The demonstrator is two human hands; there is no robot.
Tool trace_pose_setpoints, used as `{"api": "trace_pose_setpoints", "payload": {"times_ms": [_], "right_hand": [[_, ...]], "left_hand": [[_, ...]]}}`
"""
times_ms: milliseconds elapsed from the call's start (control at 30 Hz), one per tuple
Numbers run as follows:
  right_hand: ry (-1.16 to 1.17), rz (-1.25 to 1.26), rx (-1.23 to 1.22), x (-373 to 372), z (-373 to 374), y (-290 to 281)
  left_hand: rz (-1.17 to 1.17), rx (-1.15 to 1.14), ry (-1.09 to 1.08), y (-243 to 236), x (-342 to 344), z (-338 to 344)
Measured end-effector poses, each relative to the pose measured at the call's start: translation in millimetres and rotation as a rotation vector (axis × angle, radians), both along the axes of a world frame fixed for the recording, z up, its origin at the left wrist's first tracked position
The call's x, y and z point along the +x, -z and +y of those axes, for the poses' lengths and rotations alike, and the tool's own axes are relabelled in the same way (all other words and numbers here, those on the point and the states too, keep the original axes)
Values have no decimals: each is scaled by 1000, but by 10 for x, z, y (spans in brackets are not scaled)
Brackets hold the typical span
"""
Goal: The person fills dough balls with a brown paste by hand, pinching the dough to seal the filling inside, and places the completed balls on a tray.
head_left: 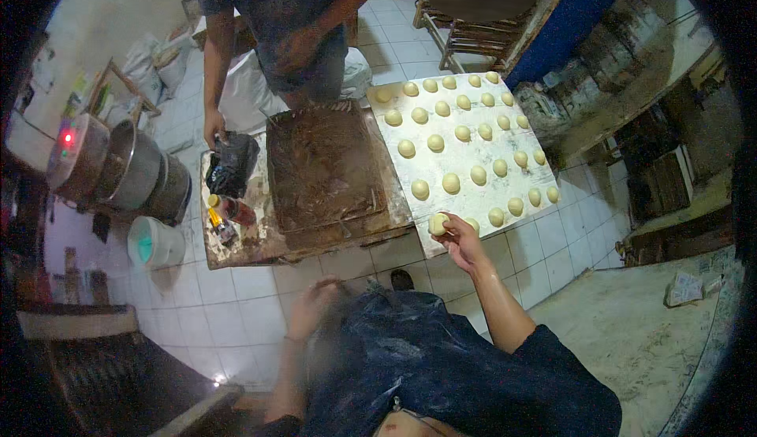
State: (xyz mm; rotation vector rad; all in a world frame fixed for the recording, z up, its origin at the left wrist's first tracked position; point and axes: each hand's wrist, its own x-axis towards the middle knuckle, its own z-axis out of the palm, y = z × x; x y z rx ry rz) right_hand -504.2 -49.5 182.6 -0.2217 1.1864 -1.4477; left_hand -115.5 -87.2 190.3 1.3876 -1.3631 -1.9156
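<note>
My right hand [464, 245] is closed around a pale, round dough ball [438, 224] at the near left corner of a floury white board [465, 157]. Several rows of similar dough balls [450, 182] sit spaced out on that board. One more ball is partly covered by my right fingers. My left hand [315, 304] is in front of my dark, flour-marked shirt, away from the board. It is blurred, and its fingers are hard to make out.
Left of the board lies a dark, greasy baking tray [327, 173] on a worn table. Beside it are a black plastic bag [233, 161], gripped by a co-worker's hand [214, 128], and a bottle [236, 210]. A white bucket [158, 244] and metal pots [130, 169] stand farther left.
</note>
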Motion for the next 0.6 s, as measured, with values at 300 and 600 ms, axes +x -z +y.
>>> {"api": "trace_pose_setpoints", "payload": {"times_ms": [300, 600], "right_hand": [[-399, 23, -232, -18, 385, -1213], [-454, 703, -209, -309, 454, -1238]], "left_hand": [[229, -284, 36, -1380, -2054, 120], [114, -287, -91, -1337, -2398, 330]]}}
